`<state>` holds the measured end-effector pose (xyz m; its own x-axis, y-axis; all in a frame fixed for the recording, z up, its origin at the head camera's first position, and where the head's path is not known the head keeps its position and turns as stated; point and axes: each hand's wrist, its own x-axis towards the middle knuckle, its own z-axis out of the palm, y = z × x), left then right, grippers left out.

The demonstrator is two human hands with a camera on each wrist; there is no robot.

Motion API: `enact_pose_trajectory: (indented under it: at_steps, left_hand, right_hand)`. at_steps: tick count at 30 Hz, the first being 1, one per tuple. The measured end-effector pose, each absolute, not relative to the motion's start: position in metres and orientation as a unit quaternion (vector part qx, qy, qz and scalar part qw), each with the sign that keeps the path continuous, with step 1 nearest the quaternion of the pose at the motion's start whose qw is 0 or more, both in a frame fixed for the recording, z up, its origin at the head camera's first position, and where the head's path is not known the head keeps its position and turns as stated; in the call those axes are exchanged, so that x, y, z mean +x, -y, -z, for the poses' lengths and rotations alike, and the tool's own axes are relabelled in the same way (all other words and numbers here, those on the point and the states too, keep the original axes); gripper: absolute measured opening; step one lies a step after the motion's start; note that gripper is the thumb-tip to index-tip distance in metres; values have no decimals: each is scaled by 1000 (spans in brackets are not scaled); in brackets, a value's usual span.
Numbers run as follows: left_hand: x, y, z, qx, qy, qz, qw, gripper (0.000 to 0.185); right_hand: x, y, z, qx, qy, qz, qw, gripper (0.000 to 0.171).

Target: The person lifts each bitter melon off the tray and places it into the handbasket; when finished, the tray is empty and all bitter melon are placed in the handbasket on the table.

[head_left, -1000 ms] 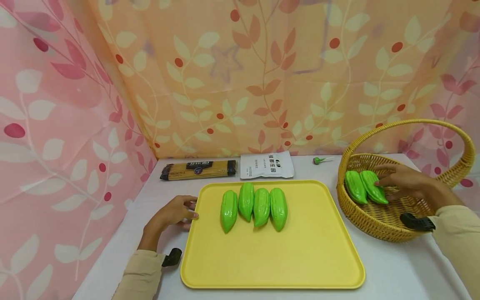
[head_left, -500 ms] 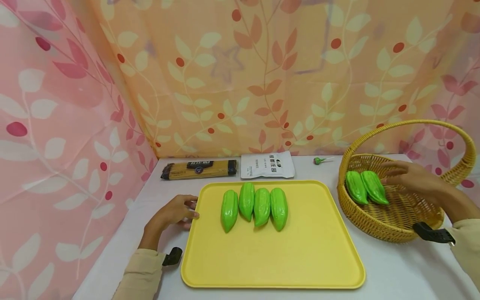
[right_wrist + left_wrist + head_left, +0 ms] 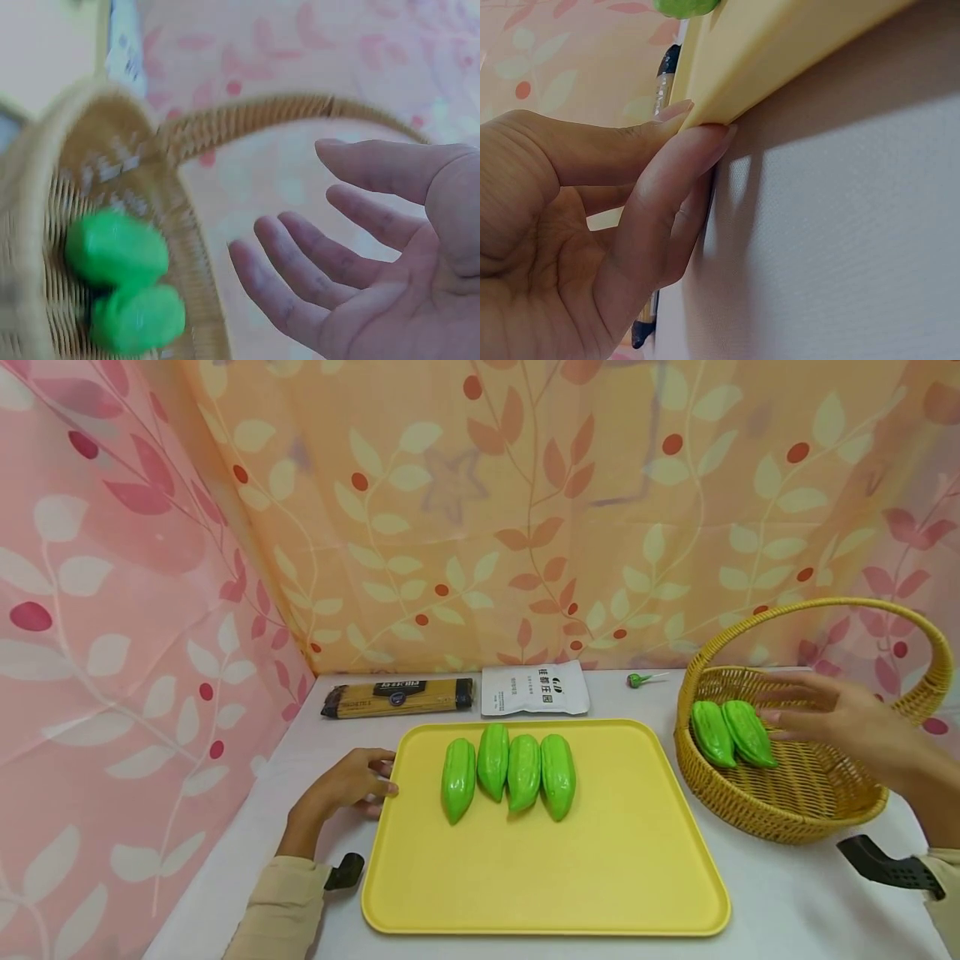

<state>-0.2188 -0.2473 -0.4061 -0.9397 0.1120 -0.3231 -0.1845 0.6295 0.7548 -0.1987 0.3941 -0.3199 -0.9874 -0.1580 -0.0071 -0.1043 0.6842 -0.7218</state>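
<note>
My left hand [image 3: 348, 783] pinches the left rim of a yellow tray [image 3: 607, 881]; the left wrist view shows thumb and finger on either side of the tray edge [image 3: 727, 82]. Several glossy green, ribbed, pointed fruits [image 3: 524, 772] lie side by side on the tray's upper part. Two more such green fruits [image 3: 746, 733] rest in a woven wicker basket [image 3: 757, 822] at the right. Over this basket, my right hand [image 3: 847, 722] has its fingers loosely extended and holds nothing; in the right wrist view, the green fruits [image 3: 116, 247] are apart from my fingers.
Behind the tray lie a pack of spaghetti [image 3: 401, 697] and a white printed pouch [image 3: 535, 689]. A lollipop [image 3: 637, 680] lies near the back edge. The basket's tall arched handle [image 3: 817, 602] rises beside my right hand. Patterned cloth [image 3: 480, 527] hangs behind the table.
My right hand has drawn away from the two fruits in the basket, lifting and shifting slightly right. The fruits stay in place. My left hand keeps its hold on the tray rim.
</note>
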Motion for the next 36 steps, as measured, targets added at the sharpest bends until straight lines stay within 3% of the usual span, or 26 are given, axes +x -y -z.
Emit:
enact_pose_trajectory:
  at_steps: [5, 16, 26, 36]
  left_hand:
    - [-219, 247, 406, -16, -886, -430, 171, 65]
    - [-218, 248, 406, -10, -888, -429, 167, 64]
    - [-218, 247, 406, -3, -892, -423, 162, 65]
    - [-217, 246, 404, 4, -892, -424, 158, 64]
  right_hand:
    - [-192, -373, 320, -141, -877, 459, 26, 50]
    - [-196, -300, 329, -214, -819, 518, 118, 47]
    - [-218, -248, 356, -225, -787, 544, 185, 59]
    - [-230, -217, 378, -220, -798, 524, 199, 63]
